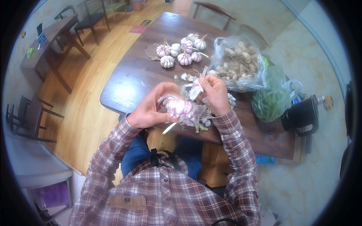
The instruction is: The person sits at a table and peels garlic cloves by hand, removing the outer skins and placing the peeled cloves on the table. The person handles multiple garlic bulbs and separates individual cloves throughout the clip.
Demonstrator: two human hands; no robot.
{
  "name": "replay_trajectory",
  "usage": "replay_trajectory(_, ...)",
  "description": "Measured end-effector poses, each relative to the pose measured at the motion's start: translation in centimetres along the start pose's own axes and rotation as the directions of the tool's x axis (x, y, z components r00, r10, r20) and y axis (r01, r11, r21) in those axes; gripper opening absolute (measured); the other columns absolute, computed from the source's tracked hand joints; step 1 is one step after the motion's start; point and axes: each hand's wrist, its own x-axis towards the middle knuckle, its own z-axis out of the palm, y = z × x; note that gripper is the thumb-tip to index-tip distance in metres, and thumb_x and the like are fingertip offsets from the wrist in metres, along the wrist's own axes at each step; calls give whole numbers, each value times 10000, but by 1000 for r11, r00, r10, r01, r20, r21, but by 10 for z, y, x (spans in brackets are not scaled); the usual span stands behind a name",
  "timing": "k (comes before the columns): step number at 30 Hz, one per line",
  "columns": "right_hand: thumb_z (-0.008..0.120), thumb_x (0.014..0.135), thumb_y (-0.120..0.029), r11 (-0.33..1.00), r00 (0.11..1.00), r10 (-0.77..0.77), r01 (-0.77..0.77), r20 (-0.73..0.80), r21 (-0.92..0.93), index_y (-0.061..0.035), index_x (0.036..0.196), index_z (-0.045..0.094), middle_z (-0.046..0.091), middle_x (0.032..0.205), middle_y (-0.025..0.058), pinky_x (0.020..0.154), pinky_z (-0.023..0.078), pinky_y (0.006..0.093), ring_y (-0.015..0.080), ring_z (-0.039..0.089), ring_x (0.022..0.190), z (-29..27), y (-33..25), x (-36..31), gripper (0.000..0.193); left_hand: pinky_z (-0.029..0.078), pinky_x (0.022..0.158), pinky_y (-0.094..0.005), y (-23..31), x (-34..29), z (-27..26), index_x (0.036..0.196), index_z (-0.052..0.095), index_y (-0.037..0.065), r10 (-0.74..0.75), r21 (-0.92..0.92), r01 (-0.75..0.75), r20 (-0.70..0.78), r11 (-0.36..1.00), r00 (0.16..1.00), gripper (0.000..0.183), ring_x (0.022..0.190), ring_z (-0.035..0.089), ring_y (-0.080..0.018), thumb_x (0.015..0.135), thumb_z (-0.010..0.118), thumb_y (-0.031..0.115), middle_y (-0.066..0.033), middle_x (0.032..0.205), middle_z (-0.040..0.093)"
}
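Note:
Over the near edge of the dark wooden table (pixel 132 75), my left hand (pixel 151 107) is wrapped round a purple-white garlic bulb (pixel 175 105), its stem pointing down toward me. My right hand (pixel 215 92) pinches a pale strip of garlic skin (pixel 195 90) just right of the bulb. Under and beyond both hands lies a heap of papery peelings and stem scraps (pixel 198 120), partly hidden by them. Farther back, several whole garlic bulbs (pixel 184 59) sit in a group, some with stems still on.
Right of the bulbs stands a clear plastic bag of knobbly, tan, peanut-like pods (pixel 241 56). Beside it are a bag of green vegetables (pixel 267 98) and a black jug (pixel 301 115) near the table's right edge. Chairs (pixel 32 116) and another table (pixel 49 49) stand to the left.

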Motion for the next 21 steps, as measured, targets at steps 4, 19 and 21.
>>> replay_trajectory(4, 626, 934, -169, 885, 986, -165, 141, -16, -443, 20, 1125, 639, 647, 827, 63, 682, 508, 321, 181, 623, 774, -8, 0, 1, 269, 477, 957, -288, 2, 8, 6, 1340, 461, 7, -17, -44, 7, -240, 999, 971, 616, 1125, 562, -150, 831, 791, 113, -85, 1243, 574)
replay_trajectory(19, 794, 763, -159, 561, 809, -474, 582, 348, -589, 34, 1314, 512, 575, 1227, 236, 932, 488, 411, 376, 597, 1104, 40, -31, -36, 649, 520, 796, -290, -9, 17, 10, 1123, 671, -11, 349, 556, -93, -375, 826, 859, 220, 913, 665, -208, 915, 642, 54, -129, 1026, 688)
replay_trajectory(21, 804, 762, -167, 569, 816, -469, 572, 338, -592, 39, 1309, 514, 583, 1213, 236, 926, 492, 408, 373, 605, 1092, 39, -31, -36, 652, 519, 759, -306, -6, 19, 9, 1051, 681, -12, 421, 650, -103, -356, 753, 834, 174, 893, 667, -258, 886, 641, 23, -158, 998, 674)
